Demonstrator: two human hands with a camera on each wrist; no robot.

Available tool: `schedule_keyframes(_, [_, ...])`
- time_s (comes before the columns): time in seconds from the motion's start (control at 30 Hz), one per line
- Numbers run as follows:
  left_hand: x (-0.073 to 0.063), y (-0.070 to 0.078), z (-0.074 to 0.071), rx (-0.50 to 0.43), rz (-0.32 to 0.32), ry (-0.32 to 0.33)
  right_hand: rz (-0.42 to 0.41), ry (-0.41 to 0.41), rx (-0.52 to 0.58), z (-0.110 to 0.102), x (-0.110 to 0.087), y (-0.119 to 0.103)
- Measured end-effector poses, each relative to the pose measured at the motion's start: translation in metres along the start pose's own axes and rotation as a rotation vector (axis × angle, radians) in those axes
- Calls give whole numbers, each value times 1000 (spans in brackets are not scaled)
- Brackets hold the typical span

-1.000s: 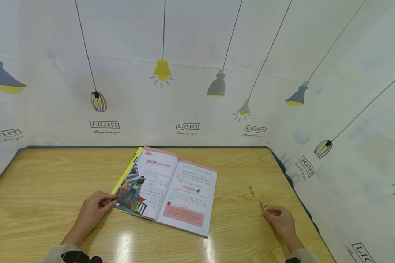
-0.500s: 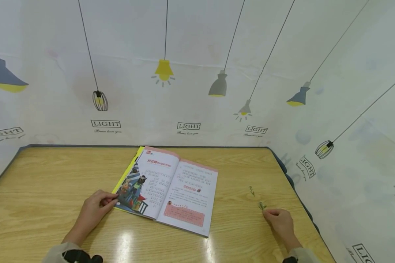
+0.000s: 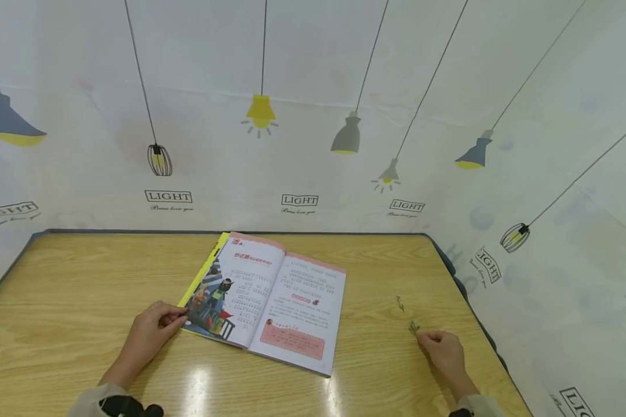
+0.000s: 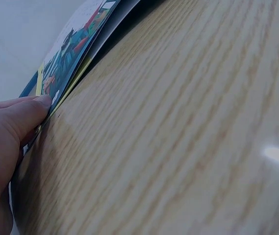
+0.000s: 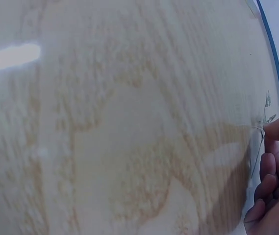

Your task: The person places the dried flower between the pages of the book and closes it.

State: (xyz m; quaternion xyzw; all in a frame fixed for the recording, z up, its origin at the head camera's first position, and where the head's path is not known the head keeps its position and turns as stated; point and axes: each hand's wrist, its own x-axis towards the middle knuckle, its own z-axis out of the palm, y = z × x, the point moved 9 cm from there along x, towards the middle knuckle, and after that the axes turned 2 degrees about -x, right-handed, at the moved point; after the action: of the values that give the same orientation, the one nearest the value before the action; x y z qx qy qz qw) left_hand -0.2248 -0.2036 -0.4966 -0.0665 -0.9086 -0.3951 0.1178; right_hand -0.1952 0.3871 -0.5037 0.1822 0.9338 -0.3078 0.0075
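Note:
An open book (image 3: 302,313) with a colourful picture on its left page lies on the wooden table. My left hand (image 3: 148,339) grips the book's lower left edge; in the left wrist view the thumb (image 4: 41,100) lies on the picture page, and the fingers beneath are mostly hidden. To the right of the book, my right hand (image 3: 445,353) pinches a small green plant sprig (image 3: 414,328) between thumb and forefinger, just over the table. The right wrist view shows the sprig's thin stem (image 5: 262,142) running through the pinch. A second sprig (image 3: 399,303) lies on the table just beyond.
The wooden table (image 3: 83,278) has a dark edging and meets a pale wall covering (image 3: 214,174) printed with hanging lamps at the back and right. Ceiling light glares off the tabletop near the front.
The sprig in my right hand has turned slightly, its tip now a little further left, and that hand has shifted slightly left. My left hand stays on the book's edge.

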Motion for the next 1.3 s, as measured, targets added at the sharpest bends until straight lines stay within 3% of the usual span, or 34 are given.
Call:
schedule_keyframes(0.53, [-1, 1, 0, 5, -13, -14, -51, 6, 56, 1, -2, -25])
schedule_keyframes(1.0, [-1, 2, -1, -4, 6, 1, -91, -6, 169, 8, -9, -62])
schedule_keyframes(1.3, [-1, 4, -1, -15, 15, 2, -144, -30, 285, 24, -9, -80])
